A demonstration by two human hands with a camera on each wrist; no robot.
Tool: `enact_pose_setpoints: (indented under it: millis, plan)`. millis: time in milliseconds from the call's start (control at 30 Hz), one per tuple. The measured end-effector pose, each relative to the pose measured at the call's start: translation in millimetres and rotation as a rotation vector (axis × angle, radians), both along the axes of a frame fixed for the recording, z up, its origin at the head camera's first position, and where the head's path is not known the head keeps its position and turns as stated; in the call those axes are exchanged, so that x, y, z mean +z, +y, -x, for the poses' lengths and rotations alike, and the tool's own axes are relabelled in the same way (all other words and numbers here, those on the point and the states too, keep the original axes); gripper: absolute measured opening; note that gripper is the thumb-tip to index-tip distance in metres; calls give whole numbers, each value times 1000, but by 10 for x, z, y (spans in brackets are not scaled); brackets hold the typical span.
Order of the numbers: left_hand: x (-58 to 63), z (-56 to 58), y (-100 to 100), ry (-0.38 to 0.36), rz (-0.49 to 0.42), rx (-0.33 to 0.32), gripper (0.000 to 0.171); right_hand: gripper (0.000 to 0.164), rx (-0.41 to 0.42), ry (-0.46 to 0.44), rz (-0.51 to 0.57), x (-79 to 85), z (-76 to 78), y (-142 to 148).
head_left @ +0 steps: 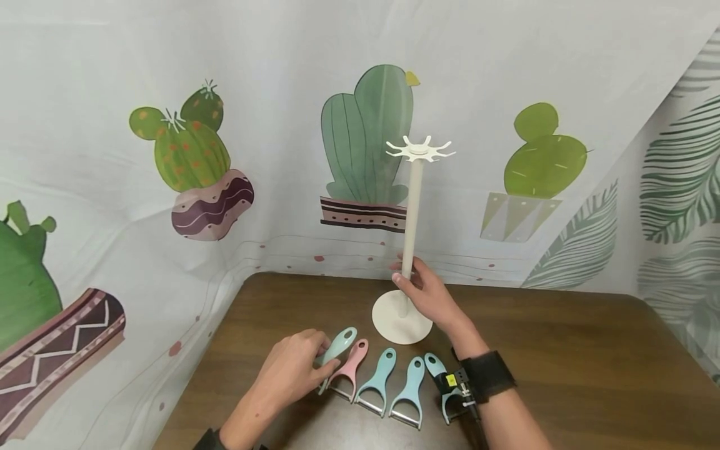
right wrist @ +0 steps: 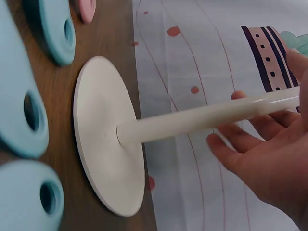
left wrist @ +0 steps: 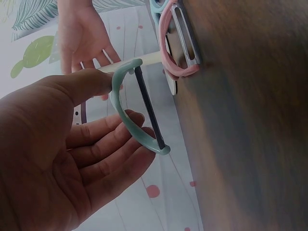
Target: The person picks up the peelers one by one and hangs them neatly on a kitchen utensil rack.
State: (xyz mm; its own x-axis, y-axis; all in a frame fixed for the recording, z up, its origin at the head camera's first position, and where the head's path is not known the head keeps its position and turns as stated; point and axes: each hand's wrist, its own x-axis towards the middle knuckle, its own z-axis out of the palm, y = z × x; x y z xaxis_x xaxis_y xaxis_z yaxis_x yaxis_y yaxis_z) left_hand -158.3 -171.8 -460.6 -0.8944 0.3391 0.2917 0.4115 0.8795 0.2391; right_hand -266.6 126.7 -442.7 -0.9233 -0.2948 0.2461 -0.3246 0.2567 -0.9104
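Note:
My left hand (head_left: 295, 369) holds a pale green Y-shaped peeler (head_left: 340, 344) between thumb and fingers; the left wrist view shows its bowed head and blade (left wrist: 150, 109) standing clear of the table. My right hand (head_left: 430, 297) grips the pole (head_left: 412, 219) of a cream utensil stand low down, thumb in front and fingers behind. The stand's round base (right wrist: 108, 137) rests on the table, and a ring of hooks (head_left: 419, 149) tops the pole. Beside the left hand lies a pink peeler (head_left: 353, 365).
Blue peelers (head_left: 382, 369) (head_left: 413, 378) lie in a row in front of the base, another blue peeler (head_left: 433, 364) partly hidden by the right wrist's camera. The brown wooden table (head_left: 562, 350) ends at a cactus-print cloth (head_left: 270, 156) behind.

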Motion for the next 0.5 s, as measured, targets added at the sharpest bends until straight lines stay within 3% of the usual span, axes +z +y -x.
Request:
enact_pose_setpoints:
  millis: [267, 500]
  plan:
    - [-21, -8, 11, 5, -18, -7, 28, 49, 18, -70, 142, 19, 10, -94]
    - [17, -6, 19, 18, -50, -8, 26, 31, -31, -96, 156, -30, 31, -150]
